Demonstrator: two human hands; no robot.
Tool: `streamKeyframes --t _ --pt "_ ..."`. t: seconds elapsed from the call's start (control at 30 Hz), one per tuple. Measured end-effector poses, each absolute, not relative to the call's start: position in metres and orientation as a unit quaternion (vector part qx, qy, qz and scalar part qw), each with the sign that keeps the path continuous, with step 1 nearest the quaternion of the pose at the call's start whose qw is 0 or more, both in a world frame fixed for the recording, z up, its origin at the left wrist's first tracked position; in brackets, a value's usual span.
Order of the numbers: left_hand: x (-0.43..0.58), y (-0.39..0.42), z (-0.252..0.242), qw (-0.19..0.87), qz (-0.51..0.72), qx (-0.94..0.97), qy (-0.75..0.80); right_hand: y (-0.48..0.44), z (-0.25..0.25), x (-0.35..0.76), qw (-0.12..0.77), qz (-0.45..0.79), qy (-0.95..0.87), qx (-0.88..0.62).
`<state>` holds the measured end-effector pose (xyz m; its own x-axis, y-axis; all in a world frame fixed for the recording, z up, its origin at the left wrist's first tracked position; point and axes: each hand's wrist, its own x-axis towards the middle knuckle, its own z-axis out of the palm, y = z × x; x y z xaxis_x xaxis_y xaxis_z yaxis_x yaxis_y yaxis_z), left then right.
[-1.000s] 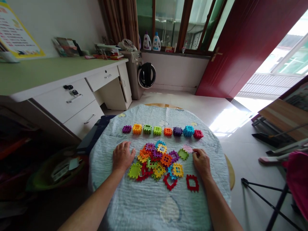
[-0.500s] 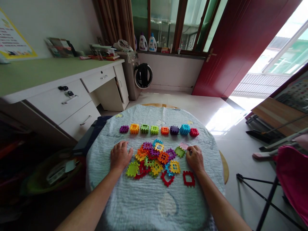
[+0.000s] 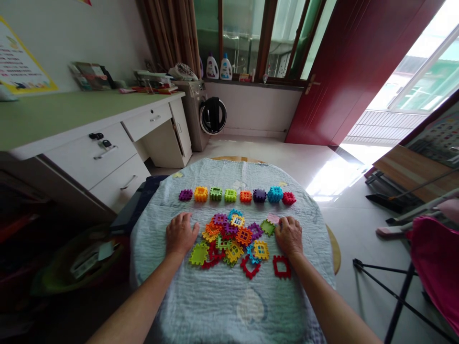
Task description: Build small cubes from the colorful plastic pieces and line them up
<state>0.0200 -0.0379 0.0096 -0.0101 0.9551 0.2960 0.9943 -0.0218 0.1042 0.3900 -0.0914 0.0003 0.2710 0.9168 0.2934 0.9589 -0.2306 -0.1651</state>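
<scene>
A pile of colourful flat plastic window tiles [image 3: 234, 239] lies in the middle of a round table covered by a pale blue cloth [image 3: 229, 306]. Beyond it stands a row of several assembled cubes [image 3: 238, 195], purple at the left and red at the right. My left hand [image 3: 180, 234] lies flat on the cloth, fingers stretched, at the pile's left edge beside a lime tile [image 3: 199, 253]. My right hand [image 3: 289, 235] rests palm down at the pile's right edge, fingertips touching a pink tile [image 3: 274, 218]. Two red tiles [image 3: 281, 266] lie nearest me.
A white desk with drawers [image 3: 107, 143] stands to the left, a washing machine [image 3: 208, 112] behind it. A dark red door [image 3: 344, 71] stands open at the back right. To the right are black tripod legs [image 3: 394, 291], a pink object [image 3: 441, 267] and a wooden board [image 3: 405, 174].
My right hand has slid a little left, closer to the pile and onto the pink tile's edge. My left hand has stayed by the pile. The camera has shifted slightly.
</scene>
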Motion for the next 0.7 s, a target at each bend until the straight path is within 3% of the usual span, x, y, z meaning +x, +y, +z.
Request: streamKeyframes --t 0.7 --pt "0.0185 -0.0379 0.0088 0.063 -0.154 -0.699 -0.695 -0.0907 0.0063 0.3848 0.118 -0.082 -0.598 -0.788"
